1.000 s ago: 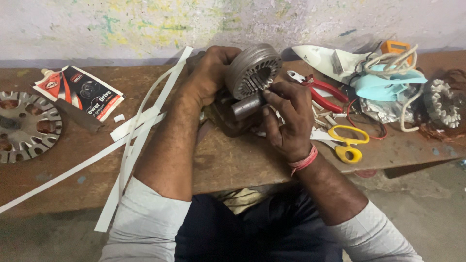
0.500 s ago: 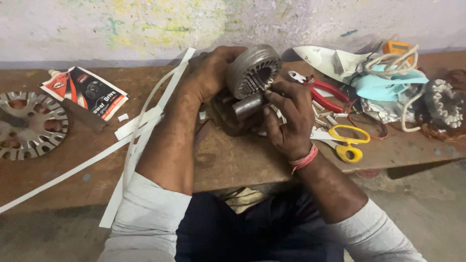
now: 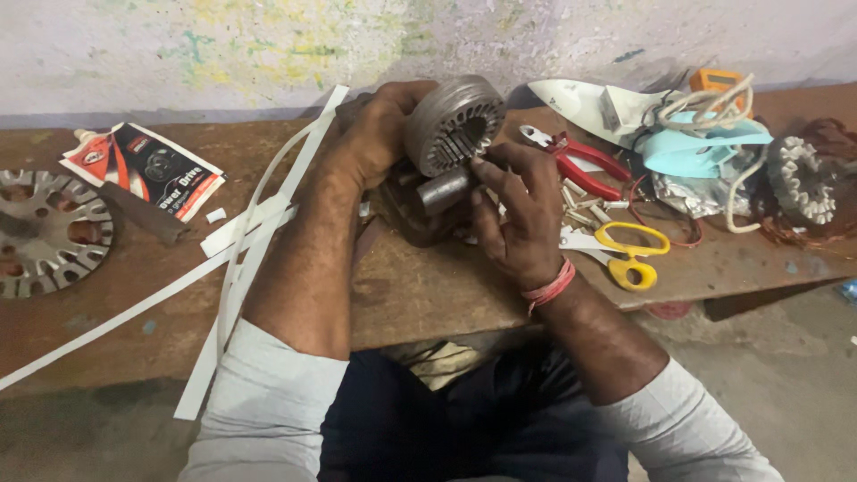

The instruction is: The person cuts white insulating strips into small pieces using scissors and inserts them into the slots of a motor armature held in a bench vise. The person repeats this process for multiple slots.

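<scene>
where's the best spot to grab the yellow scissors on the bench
Take the yellow scissors by the two yellow handle loops, coming from the near right edge of the bench. The loops lie toward that edge with bare wood around them. The blades point left, toward the right hand and the scattered white pieces, so that end is crowded and looks harder to reach.

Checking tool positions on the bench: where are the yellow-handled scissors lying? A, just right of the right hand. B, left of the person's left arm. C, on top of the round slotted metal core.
A: the yellow-handled scissors lie on the bench just right of the right hand.
</scene>
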